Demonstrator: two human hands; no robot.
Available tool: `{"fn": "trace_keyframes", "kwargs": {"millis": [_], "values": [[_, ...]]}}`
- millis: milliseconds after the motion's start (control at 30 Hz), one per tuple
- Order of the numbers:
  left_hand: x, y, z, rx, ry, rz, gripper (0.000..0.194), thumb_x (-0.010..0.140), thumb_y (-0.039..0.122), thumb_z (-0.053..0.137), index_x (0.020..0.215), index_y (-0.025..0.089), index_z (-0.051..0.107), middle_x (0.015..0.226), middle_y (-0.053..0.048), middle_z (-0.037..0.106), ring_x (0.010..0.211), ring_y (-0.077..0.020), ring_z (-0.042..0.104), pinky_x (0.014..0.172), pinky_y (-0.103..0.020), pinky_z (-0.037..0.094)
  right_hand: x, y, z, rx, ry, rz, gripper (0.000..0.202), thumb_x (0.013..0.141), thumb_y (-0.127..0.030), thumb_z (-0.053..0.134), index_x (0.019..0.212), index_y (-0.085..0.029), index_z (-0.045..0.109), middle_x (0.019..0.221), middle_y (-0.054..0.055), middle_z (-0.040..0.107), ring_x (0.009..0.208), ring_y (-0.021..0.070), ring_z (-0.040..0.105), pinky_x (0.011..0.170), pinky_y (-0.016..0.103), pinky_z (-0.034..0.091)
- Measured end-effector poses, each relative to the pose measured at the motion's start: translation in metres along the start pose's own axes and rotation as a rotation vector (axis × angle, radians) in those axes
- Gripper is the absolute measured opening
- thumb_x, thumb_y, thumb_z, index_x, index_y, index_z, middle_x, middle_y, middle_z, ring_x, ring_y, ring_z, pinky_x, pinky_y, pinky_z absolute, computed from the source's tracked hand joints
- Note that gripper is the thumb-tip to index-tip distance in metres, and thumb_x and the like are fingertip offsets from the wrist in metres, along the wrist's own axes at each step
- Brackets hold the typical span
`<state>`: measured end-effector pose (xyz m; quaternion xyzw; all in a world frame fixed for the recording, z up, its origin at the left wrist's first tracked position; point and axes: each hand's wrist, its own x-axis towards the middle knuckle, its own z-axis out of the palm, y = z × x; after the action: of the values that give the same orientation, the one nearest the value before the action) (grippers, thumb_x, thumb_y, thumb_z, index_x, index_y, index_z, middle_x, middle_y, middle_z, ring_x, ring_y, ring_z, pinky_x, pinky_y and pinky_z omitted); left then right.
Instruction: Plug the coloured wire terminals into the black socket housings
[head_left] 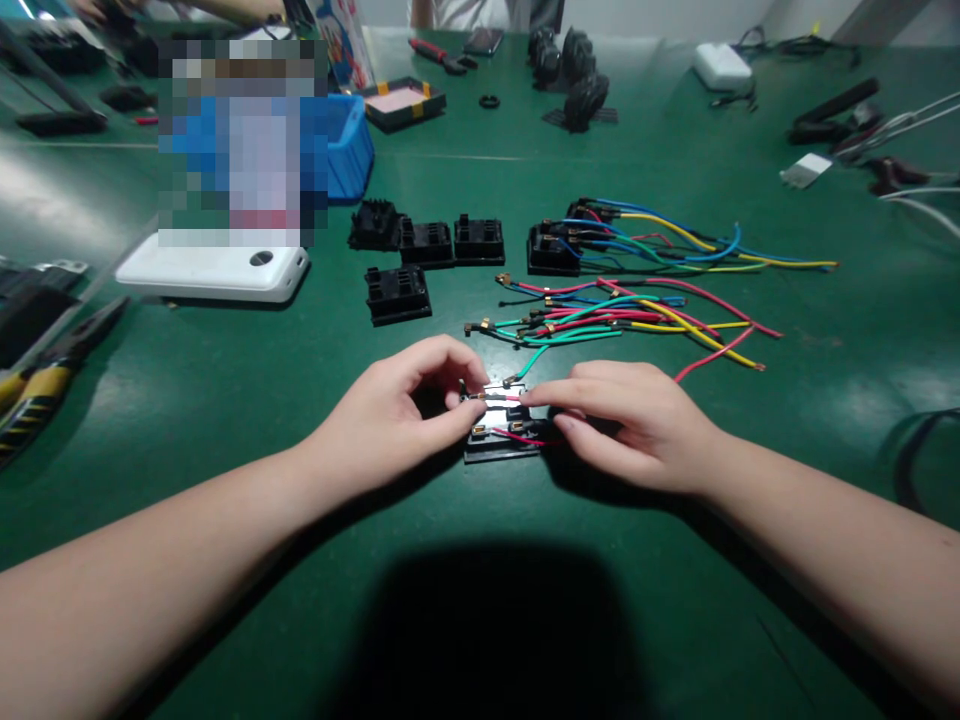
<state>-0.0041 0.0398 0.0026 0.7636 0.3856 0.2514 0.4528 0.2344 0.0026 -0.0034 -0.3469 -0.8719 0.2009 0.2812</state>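
Observation:
A black plastic socket housing [501, 452] with metal strips lies on the table between both hands. My left hand [409, 405] is closed on its left side, thumb and fingers at the end of a short red wire laid across the strips. My right hand [637, 420] has its index fingertip on the red wire [504, 398] at the housing's right side, with the thumb below. A second red wire [517, 437] runs from a brass terminal on the housing toward the right thumb. A green wire [531, 362] reaches the housing's top edge.
Beyond my hands lie loose coloured wires [645, 310] with terminals, several black housings [397, 293] and a wired housing [553, 248]. Left are a white power bank [217, 270], a blue bin [349, 150] and yellow-black pliers [56, 375]. A person sits across the table.

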Motion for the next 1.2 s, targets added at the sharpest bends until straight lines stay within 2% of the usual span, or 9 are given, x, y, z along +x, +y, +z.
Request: {"fn": "trace_keyframes", "kwargs": {"millis": [233, 433, 633, 800, 1200], "values": [[0.0006, -0.0008, 0.0009, -0.022, -0.016, 0.019, 0.013, 0.083, 0.023, 0.067, 0.092, 0.017, 0.06, 0.085, 0.001, 0.064, 0.074, -0.0107, 0.061, 0.07, -0.022, 0.05, -0.0009, -0.0014, -0.0011, -0.071, 0.006, 0.037, 0.028, 0.09, -0.017, 0.047, 0.111, -0.017, 0.066, 0.071, 0.003, 0.059, 0.061, 0.0138, 0.05, 0.055, 0.027, 0.035], [-0.001, -0.0014, 0.0007, -0.008, -0.029, 0.036, 0.015, 0.083, 0.022, 0.066, 0.096, 0.018, 0.06, 0.087, 0.001, 0.064, 0.073, -0.0103, 0.062, 0.07, -0.022, 0.05, -0.0004, -0.0022, -0.0017, -0.055, 0.007, 0.026, 0.028, 0.089, -0.016, 0.048, 0.109, -0.012, 0.068, 0.072, 0.004, 0.059, 0.061, 0.0139, 0.05, 0.055, 0.027, 0.036], [-0.0006, -0.0003, 0.0014, 0.119, 0.019, 0.086, 0.007, 0.084, 0.021, 0.061, 0.089, 0.017, 0.063, 0.087, -0.001, 0.062, 0.081, -0.013, 0.06, 0.075, -0.025, 0.048, 0.0001, -0.0008, -0.0013, -0.058, -0.002, 0.005, 0.029, 0.089, -0.014, 0.048, 0.11, -0.011, 0.068, 0.07, 0.004, 0.058, 0.062, 0.0142, 0.05, 0.055, 0.027, 0.035], [-0.0008, 0.0016, 0.0017, 0.138, 0.029, 0.054, 0.005, 0.083, 0.02, 0.061, 0.086, 0.016, 0.062, 0.083, 0.0, 0.062, 0.076, -0.0119, 0.06, 0.071, -0.024, 0.048, -0.0007, -0.0002, -0.0011, -0.072, -0.01, 0.012, 0.029, 0.089, -0.015, 0.047, 0.11, -0.012, 0.067, 0.072, 0.004, 0.059, 0.062, 0.0144, 0.052, 0.057, 0.027, 0.036], [-0.002, 0.0006, 0.0013, 0.163, 0.038, 0.024, 0.008, 0.084, 0.025, 0.061, 0.088, 0.018, 0.063, 0.085, -0.002, 0.064, 0.078, -0.0146, 0.061, 0.073, -0.027, 0.049, -0.0015, 0.0013, -0.001, -0.093, -0.024, 0.037, 0.033, 0.086, -0.011, 0.047, 0.116, -0.019, 0.061, 0.082, 0.003, 0.067, 0.069, 0.0155, 0.058, 0.062, 0.027, 0.04]]}}
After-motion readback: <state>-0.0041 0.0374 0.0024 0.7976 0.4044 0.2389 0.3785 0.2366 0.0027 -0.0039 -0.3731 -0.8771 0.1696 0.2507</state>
